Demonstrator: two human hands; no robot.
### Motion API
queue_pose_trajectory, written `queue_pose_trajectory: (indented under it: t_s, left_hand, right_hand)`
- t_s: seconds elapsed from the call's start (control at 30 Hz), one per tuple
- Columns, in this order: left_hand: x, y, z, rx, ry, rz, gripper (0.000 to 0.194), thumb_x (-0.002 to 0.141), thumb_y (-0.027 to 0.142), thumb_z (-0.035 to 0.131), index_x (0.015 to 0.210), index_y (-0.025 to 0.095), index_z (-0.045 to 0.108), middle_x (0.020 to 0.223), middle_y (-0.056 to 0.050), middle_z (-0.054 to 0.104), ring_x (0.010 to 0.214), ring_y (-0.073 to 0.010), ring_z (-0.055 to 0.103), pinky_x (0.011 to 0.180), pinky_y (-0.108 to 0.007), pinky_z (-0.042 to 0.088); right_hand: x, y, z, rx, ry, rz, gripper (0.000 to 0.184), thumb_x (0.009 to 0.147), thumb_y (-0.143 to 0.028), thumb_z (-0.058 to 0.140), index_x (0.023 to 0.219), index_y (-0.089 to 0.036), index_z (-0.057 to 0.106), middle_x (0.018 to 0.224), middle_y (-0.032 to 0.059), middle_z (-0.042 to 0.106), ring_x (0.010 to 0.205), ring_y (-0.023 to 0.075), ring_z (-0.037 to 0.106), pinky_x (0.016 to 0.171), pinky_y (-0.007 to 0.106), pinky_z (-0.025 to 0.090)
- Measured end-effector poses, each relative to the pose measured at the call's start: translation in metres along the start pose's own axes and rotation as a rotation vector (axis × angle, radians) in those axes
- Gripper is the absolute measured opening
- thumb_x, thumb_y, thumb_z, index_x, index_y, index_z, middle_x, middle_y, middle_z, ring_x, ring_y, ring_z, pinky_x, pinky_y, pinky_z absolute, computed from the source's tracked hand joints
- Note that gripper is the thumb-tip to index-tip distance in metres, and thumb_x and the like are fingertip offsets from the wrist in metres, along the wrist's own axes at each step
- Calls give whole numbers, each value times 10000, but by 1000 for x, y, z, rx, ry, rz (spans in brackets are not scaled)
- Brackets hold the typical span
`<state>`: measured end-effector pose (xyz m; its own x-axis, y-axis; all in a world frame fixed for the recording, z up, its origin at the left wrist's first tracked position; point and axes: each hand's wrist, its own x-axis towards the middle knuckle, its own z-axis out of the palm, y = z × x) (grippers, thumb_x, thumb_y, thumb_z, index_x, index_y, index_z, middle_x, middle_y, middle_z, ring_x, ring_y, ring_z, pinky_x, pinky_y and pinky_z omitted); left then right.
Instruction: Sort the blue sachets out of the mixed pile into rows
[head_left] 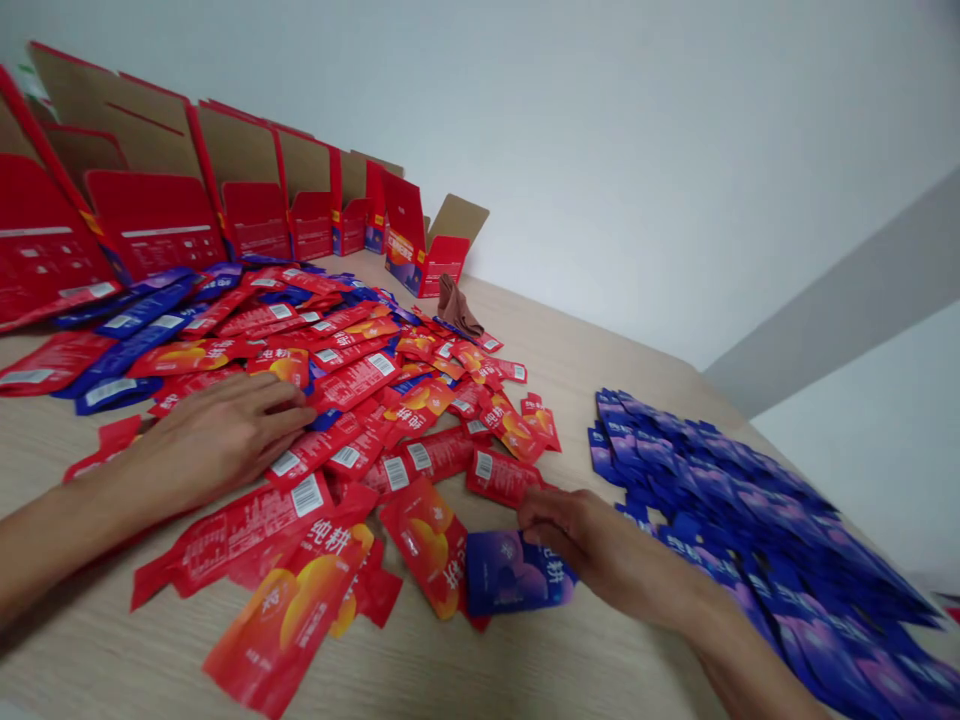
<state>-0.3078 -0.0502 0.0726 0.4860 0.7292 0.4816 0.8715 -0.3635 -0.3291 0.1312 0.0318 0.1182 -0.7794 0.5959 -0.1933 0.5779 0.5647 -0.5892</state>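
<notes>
While the left hand (pixel 217 435) lies flat and spread on the loose red foil sachets (pixel 352 400), the right hand (pixel 592 545) pinches a purple foil sachet (pixel 514 575) at the near edge, which could slip or drag red neighbours along.

A row of opened red cardboard boxes (pixel 157 215) stands along the far edge of the pale wooden tabletop (pixel 585 350), a crumpled brown cloth (pixel 457 307) lies just beside the last box, and a white wall (pixel 637 130) rises behind.
</notes>
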Motion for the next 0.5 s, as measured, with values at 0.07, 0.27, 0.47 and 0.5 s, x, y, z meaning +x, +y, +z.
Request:
queue_pose_trajectory:
  t_s: [0.07, 0.27, 0.47, 0.5]
  left_hand:
    - [5, 0, 1, 31, 82, 61, 598, 1192, 287, 289, 1101, 176, 869, 1021, -122, 796, 925, -268, 740, 815, -389, 601]
    - [19, 0, 7, 12, 185, 147, 657, 1199, 328, 275, 997, 191, 885, 1008, -114, 820, 904, -262, 744, 805, -380, 603]
    - [19, -2, 22, 56, 152, 134, 684, 1175, 325, 252, 1026, 129, 890, 1011, -152, 844, 881, -306, 798, 735, -430, 644]
    - [19, -2, 24, 58, 147, 130, 679, 1169, 322, 256, 1032, 121, 890, 1017, -159, 846, 885, -313, 802, 738, -437, 646]
  right_hand:
    - [-1, -2, -1, -64, 32, -130, 295, 1075, -121, 474, 877, -210, 674, 904, 42, 729, 856, 185, 653, 759, 291, 484]
    - [-15, -10, 8, -559, 327, -391, 294, 1069, -33, 521, 904, -194, 703, 1164, 95, 740, 1003, 224, 630, 796, 338, 481]
    - [-24, -16, 28, -789, 508, -362, 223, 1130, -148, 535, 971, -192, 684, 979, 53, 739, 798, 174, 659, 636, 303, 391]
    - [-24, -18, 31, -770, 521, -246, 190, 1142, -191, 540, 1026, -197, 690, 974, 53, 752, 785, 175, 688, 628, 295, 396]
